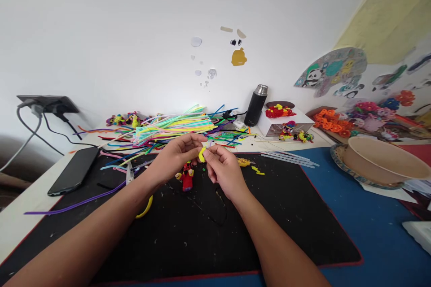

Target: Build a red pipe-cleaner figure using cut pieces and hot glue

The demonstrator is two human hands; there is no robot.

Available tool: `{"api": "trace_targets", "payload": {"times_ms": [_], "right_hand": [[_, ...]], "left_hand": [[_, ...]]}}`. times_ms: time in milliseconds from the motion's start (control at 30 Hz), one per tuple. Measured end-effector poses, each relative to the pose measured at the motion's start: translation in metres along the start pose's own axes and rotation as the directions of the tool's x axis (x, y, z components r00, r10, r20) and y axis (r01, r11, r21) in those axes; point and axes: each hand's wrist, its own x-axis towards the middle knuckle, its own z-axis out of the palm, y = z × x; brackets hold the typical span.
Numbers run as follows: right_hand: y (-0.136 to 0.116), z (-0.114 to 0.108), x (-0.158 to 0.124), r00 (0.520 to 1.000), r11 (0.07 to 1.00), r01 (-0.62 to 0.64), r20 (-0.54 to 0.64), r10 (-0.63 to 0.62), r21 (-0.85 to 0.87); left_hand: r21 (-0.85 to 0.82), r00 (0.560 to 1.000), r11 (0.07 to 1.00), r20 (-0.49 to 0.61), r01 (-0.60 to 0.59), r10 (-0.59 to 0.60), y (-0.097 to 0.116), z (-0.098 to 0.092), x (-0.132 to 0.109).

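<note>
Between the fingertips of both hands is a short bent piece of yellow pipe cleaner (201,155). My left hand (180,154) pinches it from the left, thumb and fingers closed. From the right, my right hand (222,166) grips it with thumb and forefinger. A thin pale purple strand sticks up near the right fingertips. Just below my left hand a small red pipe cleaner figure (187,181) with yellow ends lies on the black mat (235,242). Scissors (129,173) with a yellow handle lie partly hidden under my left forearm.
A large heap of coloured pipe cleaners (175,126) lies along the wall. A black phone (74,171) is at the left. A black flask (256,105), a white box (269,125) with small figures and a beige bowl (387,161) stand to the right. Clear sticks (289,158) lie on the mat's far edge.
</note>
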Motion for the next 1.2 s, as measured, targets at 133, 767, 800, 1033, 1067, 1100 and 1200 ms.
{"api": "trace_targets", "payload": {"times_ms": [133, 767, 800, 1033, 1067, 1100, 1200], "right_hand": [[0.001, 0.000, -0.001, 1.000, 1.000, 0.011, -0.015, -0.012, -0.026], [-0.001, -0.001, 0.002, 0.988, 0.997, 0.057, -0.150, -0.049, 0.054], [-0.001, -0.001, 0.002, 0.988, 0.996, 0.058, -0.150, -0.048, 0.064], [-0.001, -0.002, 0.001, 0.993, 0.996, 0.058, -0.105, -0.052, 0.061], [-0.001, -0.002, 0.001, 0.994, 0.997, 0.052, -0.095, -0.046, 0.062], [-0.001, -0.002, 0.001, 0.995, 0.997, 0.047, -0.088, -0.041, 0.062], [-0.002, -0.002, 0.000, 0.996, 0.997, 0.054, -0.079, -0.050, 0.050]], "left_hand": [[0.060, 0.998, 0.998, -0.047, -0.034, 0.036, 0.001, 0.001, 0.000], [0.133, 0.998, 0.989, 0.003, -0.070, 0.070, 0.007, 0.011, -0.007], [0.152, 0.996, 0.985, -0.007, -0.083, 0.085, 0.006, 0.012, -0.008], [0.198, 0.986, 0.976, -0.117, -0.092, 0.116, 0.009, 0.012, -0.007], [0.203, 0.986, 0.976, -0.124, -0.082, 0.109, 0.010, 0.011, -0.007], [0.210, 0.987, 0.975, -0.130, -0.070, 0.099, 0.012, 0.010, -0.006], [0.224, 0.993, 0.974, -0.111, -0.025, 0.051, 0.015, 0.005, -0.005]]}}
